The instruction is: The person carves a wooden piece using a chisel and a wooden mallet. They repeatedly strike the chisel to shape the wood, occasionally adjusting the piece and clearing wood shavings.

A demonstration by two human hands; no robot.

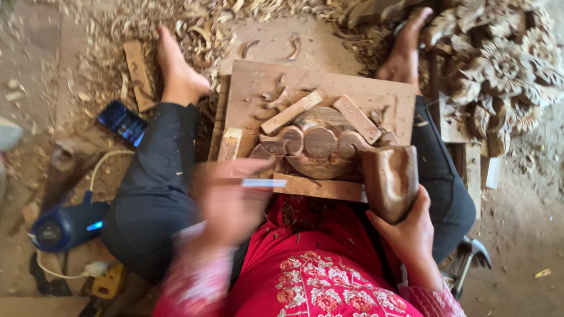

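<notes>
1. On the floor, among wood shavings (194,23), a person sits with a flat board (258,82) across the lap, so the work lies level and close under both hands.
2. On the board a half-carved scroll piece (317,149) is hemmed in by small wooden strips (292,111) set against its edges, most likely to stop it sliding.
3. The right hand (411,232) holds a wooden mallet (390,179) at the near right corner of the board, fingers wrapped round it from below, head upright.
4. The left hand (226,202) is blurred in motion over the board's near left edge; a thin pale tool (263,183) points from it toward the carving. I cannot tell how its fingers lie.
5. A blue phone (122,122) lies by the left knee, finished flower carvings (505,64) stacked to the right.
</notes>
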